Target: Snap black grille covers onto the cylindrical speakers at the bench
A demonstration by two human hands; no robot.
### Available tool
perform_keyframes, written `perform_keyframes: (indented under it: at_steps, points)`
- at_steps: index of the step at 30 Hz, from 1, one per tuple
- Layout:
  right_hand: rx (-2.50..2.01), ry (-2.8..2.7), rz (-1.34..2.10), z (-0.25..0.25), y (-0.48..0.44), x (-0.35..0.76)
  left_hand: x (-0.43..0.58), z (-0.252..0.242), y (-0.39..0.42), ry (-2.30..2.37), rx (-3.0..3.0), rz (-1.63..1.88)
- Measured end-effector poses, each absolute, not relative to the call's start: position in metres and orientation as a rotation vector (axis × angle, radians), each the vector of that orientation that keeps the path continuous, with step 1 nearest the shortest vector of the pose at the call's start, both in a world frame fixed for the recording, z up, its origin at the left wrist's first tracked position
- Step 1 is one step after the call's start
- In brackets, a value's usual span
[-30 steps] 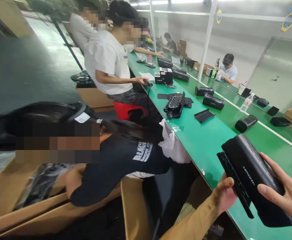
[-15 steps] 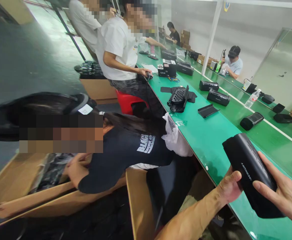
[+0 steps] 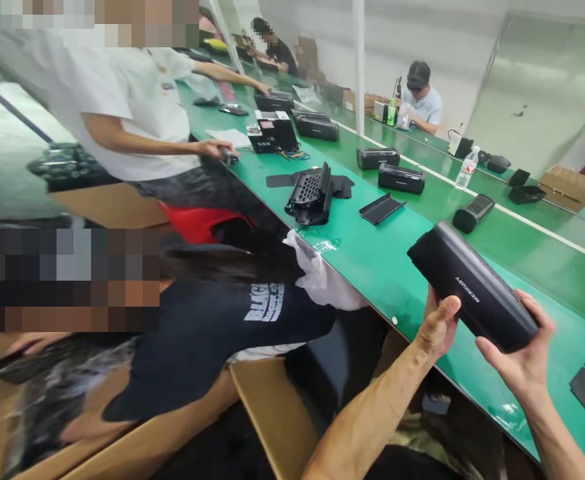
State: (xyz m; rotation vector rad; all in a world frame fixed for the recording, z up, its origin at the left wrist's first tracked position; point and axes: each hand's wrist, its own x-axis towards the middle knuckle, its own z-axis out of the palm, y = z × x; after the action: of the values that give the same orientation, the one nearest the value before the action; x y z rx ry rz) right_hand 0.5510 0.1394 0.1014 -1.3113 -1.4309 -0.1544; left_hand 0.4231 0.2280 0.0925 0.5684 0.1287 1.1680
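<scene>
A long black device with rounded edges and white lettering on its side is held above the near edge of the green table. My left hand grips it from below at its near side, thumb up against the casing. My right hand cups its right end from underneath. Both hands are closed on it.
A person in a black shirt bends over cardboard boxes at my left. A seated person in white works farther along. Black casings, a flat black panel, similar devices and a water bottle lie on the table.
The flat black panel seen under the device a second ago is gone from it. The device has been lifted and swung left; my right hand moved from its top to under its end.
</scene>
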Motion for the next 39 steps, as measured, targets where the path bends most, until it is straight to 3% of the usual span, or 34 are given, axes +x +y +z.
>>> perform_keyframes:
  at_steps: [7, 13, 21, 26, 30, 34, 37, 39]
  points:
    - [-1.428, -1.407, 0.157, 0.126, 0.116, 0.588, 0.352, 0.106, 0.293, 0.170, 0.888, 1.170]
    - [-1.421, -1.427, 0.267, 0.132, 0.110, 0.599, 0.324, 0.141, 0.314, 0.212, 1.554, 0.914]
    - [-1.381, -0.957, 0.746, 0.117, 0.137, 0.634, 0.372, 0.108, 0.283, 0.516, 1.028, 1.131]
    - [-1.205, -0.792, 0.907, 0.072, 0.157, 0.577, 0.414, 0.103, 0.242, 0.676, 0.469, 0.982]
    - [-1.204, -0.831, 0.832, 0.059, 0.168, 0.555, 0.425, 0.088, 0.216, 0.706, 0.492, 0.827]
    - [-1.318, -0.939, 0.679, 0.098, 0.155, 0.594, 0.394, 0.089, 0.243, 0.816, 0.875, 0.770]
    - [-1.606, -1.444, 0.216, 0.133, 0.140, 0.620, 0.370, 0.110, 0.272, 0.603, 1.241, 0.948]
    - [-1.727, -1.850, -0.148, 0.147, 0.138, 0.625, 0.363, 0.122, 0.283, 0.508, 1.484, 0.882]
